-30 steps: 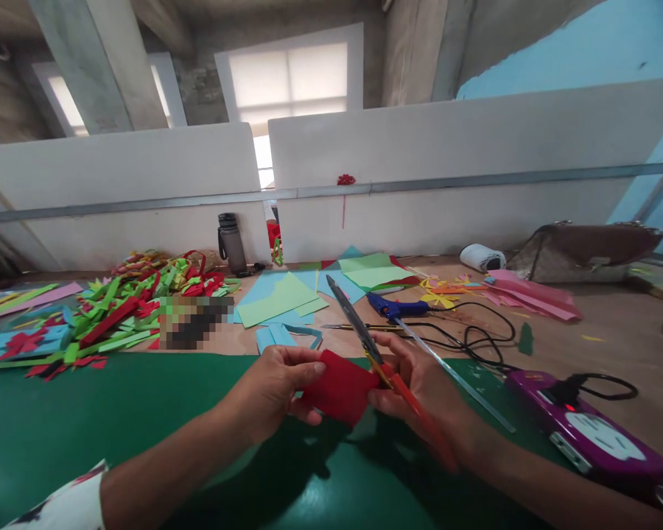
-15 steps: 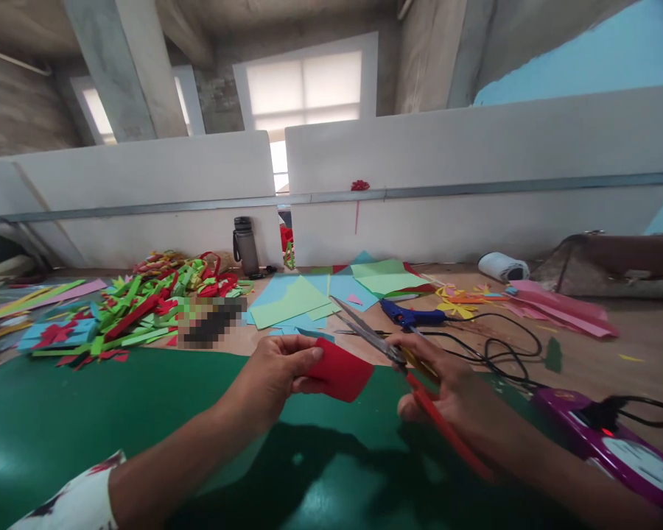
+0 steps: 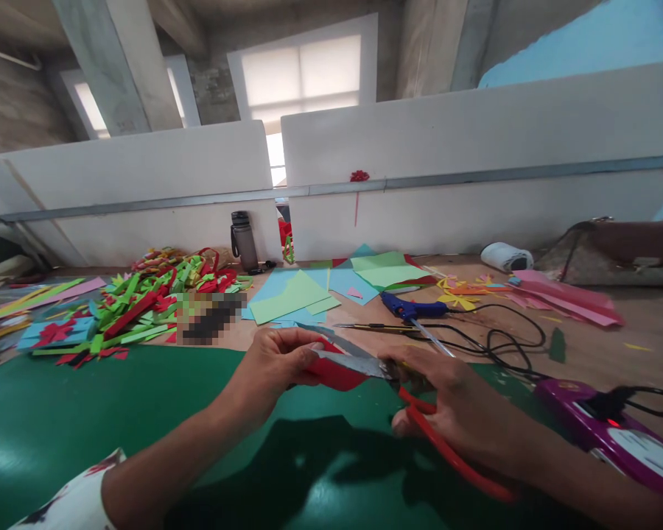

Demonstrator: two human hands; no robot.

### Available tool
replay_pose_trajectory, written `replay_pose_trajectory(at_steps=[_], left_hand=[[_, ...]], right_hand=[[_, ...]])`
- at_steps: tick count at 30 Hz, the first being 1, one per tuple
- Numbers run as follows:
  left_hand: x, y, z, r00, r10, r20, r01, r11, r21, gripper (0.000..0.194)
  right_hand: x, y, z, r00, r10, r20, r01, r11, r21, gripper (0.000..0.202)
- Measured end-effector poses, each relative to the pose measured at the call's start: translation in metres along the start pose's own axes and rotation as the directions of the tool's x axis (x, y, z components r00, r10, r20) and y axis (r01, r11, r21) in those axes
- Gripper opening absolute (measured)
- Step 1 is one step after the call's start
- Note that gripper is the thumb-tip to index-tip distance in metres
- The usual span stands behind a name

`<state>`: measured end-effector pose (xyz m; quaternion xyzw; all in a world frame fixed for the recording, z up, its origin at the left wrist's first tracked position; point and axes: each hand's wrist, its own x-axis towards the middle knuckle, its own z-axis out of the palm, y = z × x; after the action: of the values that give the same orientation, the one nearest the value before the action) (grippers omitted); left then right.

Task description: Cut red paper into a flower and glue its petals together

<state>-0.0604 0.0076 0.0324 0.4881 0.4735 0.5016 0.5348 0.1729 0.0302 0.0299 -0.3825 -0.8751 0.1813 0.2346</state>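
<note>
Between thumb and fingers, my left hand pinches a small piece of red paper above the green mat. My right hand grips red-handled scissors from the right. Their blades are spread and lie across the red paper, one in front of it and the other along its upper edge. The blade tips reach close to my left fingers. Part of the scissor handles is hidden by my right fingers.
Blue and green paper sheets lie behind my hands. A blue glue gun with a black cord and a purple power strip are at right. Cut paper strips pile up at left, near a dark bottle.
The scissors have moved left and tilted flatter, from beside the red paper to across it. My left hand has stayed nearly in place, still holding the paper.
</note>
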Motion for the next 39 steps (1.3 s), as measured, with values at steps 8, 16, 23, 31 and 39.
replay_pose_trajectory(at_steps=[8, 16, 23, 31, 39], left_hand=[[0.0001, -0.0041, 0.0015, 1.0, -0.001, -0.003, 0.001, 1.0, -0.002, 0.028], [0.0014, -0.0045, 0.0003, 1.0, -0.016, 0.0, 0.016, 1.0, -0.005, 0.024], [0.0016, -0.0063, 0.0011, 1.0, -0.015, 0.011, 0.015, 1.0, -0.021, 0.023], [0.0003, -0.0037, 0.0037, 0.999, -0.036, -0.013, 0.036, 0.999, -0.012, 0.026], [0.0015, -0.0043, 0.0033, 0.999, -0.036, -0.022, 0.036, 0.999, -0.009, 0.023]], right_hand=[[-0.0024, 0.0042, 0.0052, 0.999, -0.02, -0.043, 0.022, 0.999, 0.049, 0.054], [-0.0033, 0.0029, 0.0051, 0.999, -0.037, -0.033, 0.039, 0.997, 0.072, 0.051], [-0.0035, 0.0013, 0.0069, 0.999, -0.019, -0.036, 0.022, 0.996, 0.082, 0.044], [-0.0032, 0.0075, 0.0093, 0.998, -0.036, -0.05, 0.04, 0.996, 0.082, 0.048], [-0.0029, 0.005, 0.008, 0.999, -0.023, -0.037, 0.026, 0.996, 0.081, 0.039]])
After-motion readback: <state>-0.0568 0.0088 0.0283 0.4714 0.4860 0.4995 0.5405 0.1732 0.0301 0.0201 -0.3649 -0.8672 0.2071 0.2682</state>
